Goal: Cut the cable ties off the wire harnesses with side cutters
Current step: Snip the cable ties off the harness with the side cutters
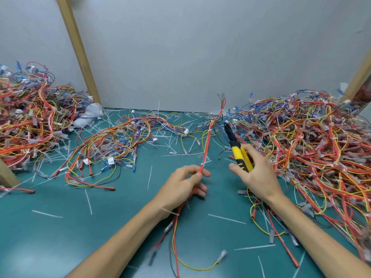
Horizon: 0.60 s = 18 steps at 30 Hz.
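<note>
Pinching a harness (207,145), left hand (184,185) presents its tie (202,164); right hand (255,173) grips cutters (236,147) beside harness; cut ties (149,177) litter mat (60,237), and the tied pile (311,147) right of harness apparently remains.

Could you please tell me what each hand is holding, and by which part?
The left hand pinches a wire harness mid-length, just below a white cable tie; the right hand grips the side cutters by their yellow handles.

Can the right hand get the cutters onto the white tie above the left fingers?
Probably yes. The left hand holds the red wire harness up, the white cable tie sits exposed just above its grip, and the yellow-handled side cutters in the right hand hover beside it, nothing between.
</note>
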Tool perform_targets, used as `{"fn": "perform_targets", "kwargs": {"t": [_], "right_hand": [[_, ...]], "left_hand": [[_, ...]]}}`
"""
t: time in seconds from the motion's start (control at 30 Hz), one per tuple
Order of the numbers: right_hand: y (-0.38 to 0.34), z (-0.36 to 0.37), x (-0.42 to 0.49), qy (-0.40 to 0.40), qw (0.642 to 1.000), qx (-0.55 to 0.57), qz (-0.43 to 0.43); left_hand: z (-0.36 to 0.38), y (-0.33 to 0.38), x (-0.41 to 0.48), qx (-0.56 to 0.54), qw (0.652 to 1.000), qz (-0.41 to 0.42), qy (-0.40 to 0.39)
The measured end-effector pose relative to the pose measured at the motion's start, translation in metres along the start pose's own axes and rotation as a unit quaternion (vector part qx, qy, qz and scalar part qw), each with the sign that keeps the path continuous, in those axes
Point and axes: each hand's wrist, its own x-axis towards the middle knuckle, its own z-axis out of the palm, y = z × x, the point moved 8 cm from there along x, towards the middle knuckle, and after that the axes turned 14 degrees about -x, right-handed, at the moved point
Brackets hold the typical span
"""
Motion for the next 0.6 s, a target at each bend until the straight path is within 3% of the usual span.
{"fn": "perform_targets", "kwargs": {"t": [0.17,0.27,0.37,0.47,0.6], "right_hand": [[-0.001,-0.005,-0.001,0.051,0.998,-0.038,-0.007],[0.001,-0.005,-0.002,0.051,0.996,-0.066,0.009],[0.001,-0.004,-0.002,0.046,0.994,-0.099,0.009],[-0.006,-0.003,-0.003,0.044,0.99,-0.137,-0.011],[-0.019,0.002,-0.006,0.025,0.977,-0.198,-0.076]], "left_hand": [[0.002,0.002,-0.002,-0.035,0.999,0.005,0.009],[-0.008,0.009,-0.005,0.058,0.995,0.047,0.068],[-0.017,0.026,-0.01,0.203,0.964,0.122,0.118],[-0.027,0.035,-0.011,0.225,0.948,0.152,0.164],[-0.036,0.033,-0.007,0.198,0.952,0.133,0.192]]}}
